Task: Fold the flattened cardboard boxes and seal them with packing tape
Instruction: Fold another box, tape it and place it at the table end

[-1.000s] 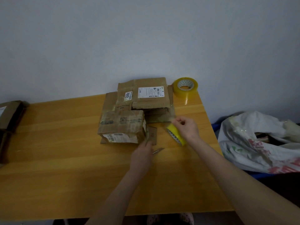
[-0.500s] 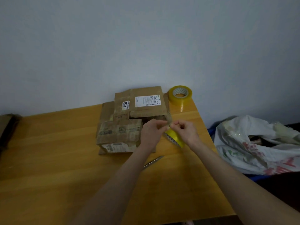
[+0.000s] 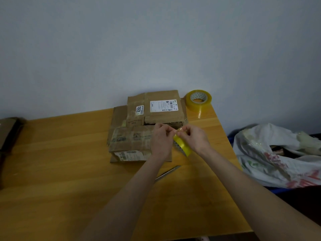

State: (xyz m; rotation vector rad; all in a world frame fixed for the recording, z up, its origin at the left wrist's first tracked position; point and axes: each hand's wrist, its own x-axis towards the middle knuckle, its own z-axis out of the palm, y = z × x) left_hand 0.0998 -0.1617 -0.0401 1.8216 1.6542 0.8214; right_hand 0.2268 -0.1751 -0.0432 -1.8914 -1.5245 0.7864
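Right now both of my hands are together above the table (image 3: 60,180), just right of the front box (image 3: 132,141). My right hand (image 3: 197,139) grips the small tape roll (image 3: 183,147), which tilts on edge with its yellow band facing me. My left hand (image 3: 160,140) has its fingers curled in against the roll's top rim, fingertips meeting those of the right hand. Whether a loose tape end is lifted between them I cannot tell.

The front box is a folded one, standing on a flat piece of cardboard whose edge shows just past its near side. Behind it and touching it sits the rear box (image 3: 154,108), with white labels on top, its back edge close to the wall (image 3: 156,40). Just right of the rear box, near the table's far right corner, the large tape roll (image 3: 198,100) lies flat.

A thin metal tool (image 3: 168,172) lies on the wood just beside my left forearm, pointing up and to the right; it is too dim to say what it is.

Bare wood stretches from the boxes leftward to a dark stack of cardboard (image 3: 8,134) at the left border of the view, and from the boxes down to the table's near edge, crossed only by my forearms. On the right the room is tighter: the table's right edge runs near my right forearm, and beyond it a white plastic bag (image 3: 278,153) lies lower down, apart from the table.
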